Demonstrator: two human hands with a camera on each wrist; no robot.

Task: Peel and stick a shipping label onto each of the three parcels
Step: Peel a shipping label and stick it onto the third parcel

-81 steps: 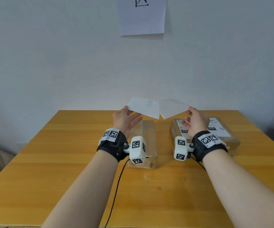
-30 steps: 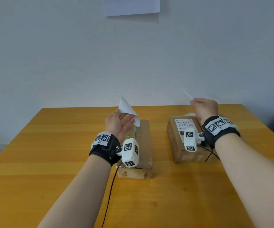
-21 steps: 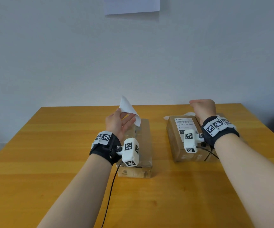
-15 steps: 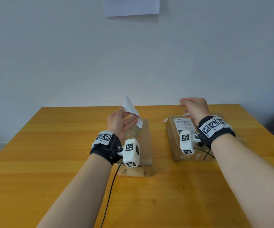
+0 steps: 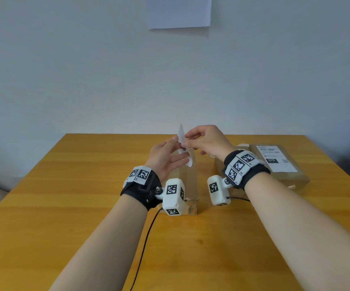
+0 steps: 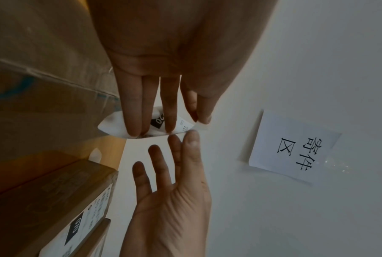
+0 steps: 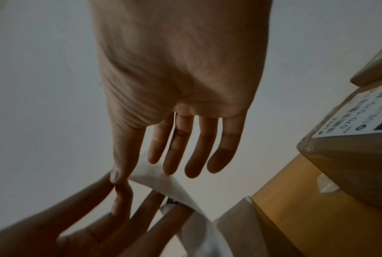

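My left hand [image 5: 176,150] holds a white shipping label [image 5: 182,135] upright over the narrow bare parcel [image 5: 191,181] at the table's middle. Its fingers lie straight along the printed face of the label [image 6: 158,121]. My right hand [image 5: 187,140] has reached across and pinches the label's upper edge between thumb and forefinger; the thumb [image 7: 117,172] meets the sheet [image 7: 163,182]. To the right lies a parcel [image 5: 283,164] wearing a printed label. Another parcel [image 5: 219,171] sits mostly hidden behind my right wrist.
The wooden table [image 5: 85,206] has its far edge against a pale wall. A paper sign [image 5: 178,11] hangs on the wall above. A white paper scrap [image 5: 242,146] lies behind the right-hand parcels. A cable [image 5: 144,244] trails from my left wrist.
My right hand let go of a white sheet behind the right-hand parcels, then swung left to the label in my left hand. My left hand kept the label over the middle parcel.
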